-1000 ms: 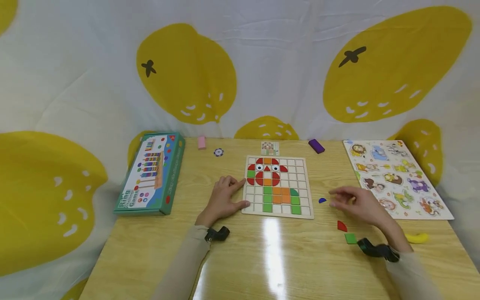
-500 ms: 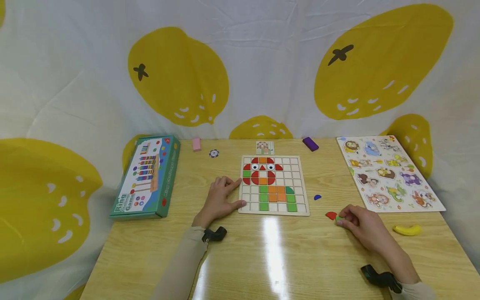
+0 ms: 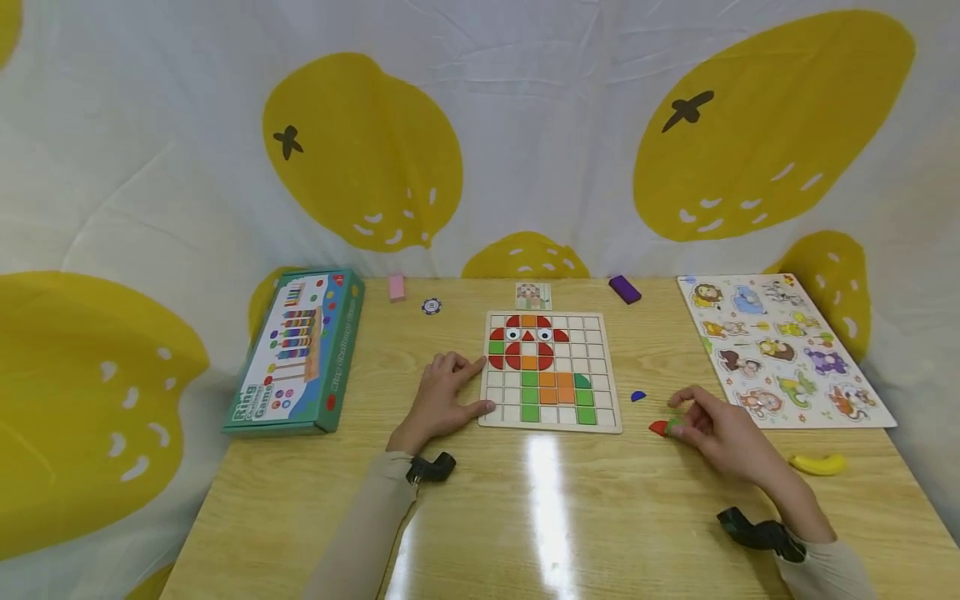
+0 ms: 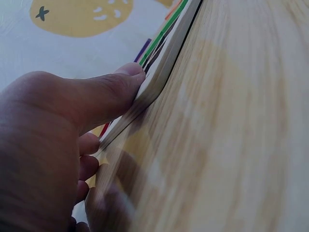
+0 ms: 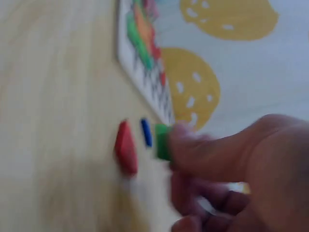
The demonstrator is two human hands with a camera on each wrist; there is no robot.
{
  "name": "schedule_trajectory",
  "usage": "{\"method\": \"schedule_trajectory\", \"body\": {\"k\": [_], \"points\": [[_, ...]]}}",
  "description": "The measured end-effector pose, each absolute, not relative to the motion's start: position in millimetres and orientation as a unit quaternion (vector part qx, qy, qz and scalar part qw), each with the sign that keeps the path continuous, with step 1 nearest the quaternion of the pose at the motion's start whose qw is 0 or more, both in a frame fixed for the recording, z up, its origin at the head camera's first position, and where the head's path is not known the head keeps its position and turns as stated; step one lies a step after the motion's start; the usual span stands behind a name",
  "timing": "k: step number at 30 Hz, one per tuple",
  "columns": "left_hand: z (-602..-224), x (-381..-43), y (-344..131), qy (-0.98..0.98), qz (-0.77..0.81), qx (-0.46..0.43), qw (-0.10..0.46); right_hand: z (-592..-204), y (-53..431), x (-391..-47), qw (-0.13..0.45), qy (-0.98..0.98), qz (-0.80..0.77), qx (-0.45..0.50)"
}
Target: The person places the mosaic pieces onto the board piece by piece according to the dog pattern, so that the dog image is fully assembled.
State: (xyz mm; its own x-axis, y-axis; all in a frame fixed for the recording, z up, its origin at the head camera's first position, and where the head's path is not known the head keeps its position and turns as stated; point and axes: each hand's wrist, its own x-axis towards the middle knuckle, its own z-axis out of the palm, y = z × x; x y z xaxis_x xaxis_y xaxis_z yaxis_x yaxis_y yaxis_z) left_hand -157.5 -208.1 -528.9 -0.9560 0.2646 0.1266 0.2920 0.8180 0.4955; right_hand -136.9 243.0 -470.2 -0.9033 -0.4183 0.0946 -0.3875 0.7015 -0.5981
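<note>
My right hand (image 3: 716, 433) pinches a green square tile (image 5: 162, 141) between thumb and fingers, close beside a red quarter-circle tile (image 3: 657, 427) on the table. Just beyond lies a blue half-circle tile (image 3: 638, 396). My left hand (image 3: 442, 398) rests at the left side of a wooden grid board (image 3: 607, 367), thumb and index finger spread along its edge. In the left wrist view the thumb (image 4: 108, 92) touches the board's rim near a corner. Red, orange and green tiles on the board form a figure with two round eyes (image 3: 528, 335).
Behind the board lies a small pattern card (image 3: 533, 295). A game box (image 3: 296, 354) stands at the left, near a pink block (image 3: 397, 287) and a round chip (image 3: 432, 306). To the right are a purple block (image 3: 625, 289), an animal puzzle board (image 3: 780, 354) and a yellow toy banana (image 3: 819, 464).
My right hand has come from beside the blue tile to the green tile and taken hold of it. The red tile has shifted and turned slightly toward the board. My left hand stays put.
</note>
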Motion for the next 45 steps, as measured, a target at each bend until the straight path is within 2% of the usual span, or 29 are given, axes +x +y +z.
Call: {"method": "schedule_trajectory", "body": {"k": [6,10,15,19,26,36,41,45], "points": [[-528,-158,-210,-0.953,-0.266,-0.144,0.024,-466,201,-184,0.044,0.862,-0.463,-0.2],[-528,-158,-210,-0.953,-0.264,-0.146,0.019,-476,169,-215,0.032,0.836,-0.524,-0.161],[-527,-157,-208,-0.952,-0.268,-0.149,0.023,-496,136,-246,0.014,0.836,-0.528,-0.148],[-528,-157,-207,-0.952,-0.267,-0.151,0.022,-511,122,-258,0.011,0.863,-0.482,-0.15],[-527,-158,-208,-0.952,-0.263,-0.157,0.027,-513,117,-261,0.007,0.895,-0.411,-0.171],[-525,-157,-208,-0.952,-0.264,-0.15,0.029,-507,126,-260,-0.005,0.891,-0.397,-0.219],[-525,-157,-206,-0.952,-0.268,-0.149,0.022,-487,167,-237,-0.018,0.899,-0.399,-0.178],[-526,-157,-207,-0.954,-0.26,-0.147,0.025,-477,210,-202,-0.003,0.918,-0.343,-0.198]]}}
